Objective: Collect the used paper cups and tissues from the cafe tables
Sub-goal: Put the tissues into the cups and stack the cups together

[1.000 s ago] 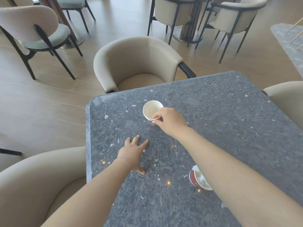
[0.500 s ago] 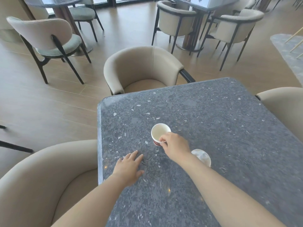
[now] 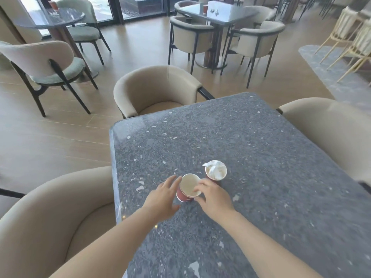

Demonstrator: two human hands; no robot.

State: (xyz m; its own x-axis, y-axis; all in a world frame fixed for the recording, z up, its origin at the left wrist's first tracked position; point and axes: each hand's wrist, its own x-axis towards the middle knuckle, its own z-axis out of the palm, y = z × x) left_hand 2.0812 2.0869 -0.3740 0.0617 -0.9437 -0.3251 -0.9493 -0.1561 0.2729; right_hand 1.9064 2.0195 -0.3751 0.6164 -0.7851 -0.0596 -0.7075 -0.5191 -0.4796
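A person leans over a dark grey speckled stone desk [image 3: 251,149] in a cafe, ringed by beige upholstered armchairs [image 3: 158,89]. Two red paper cups stand near the desk's left side, almost touching each other. The nearer empty red paper cup [image 3: 188,188] is pinched at its rim by the right hand [image 3: 213,197], thumb and fingers closed on the edge. The left hand [image 3: 163,199] has its fingers spread, just beside the same cup's wall; actual contact cannot be judged. Just behind stands the second red paper cup [image 3: 215,173], stuffed with a crumpled white tissue [image 3: 214,169].

The step in hand appears to be gathering the cups together. The next move likely calls for stacking or lifting both cups without spilling the tissue. Another red cup [image 3: 205,8] waits on a distant table.
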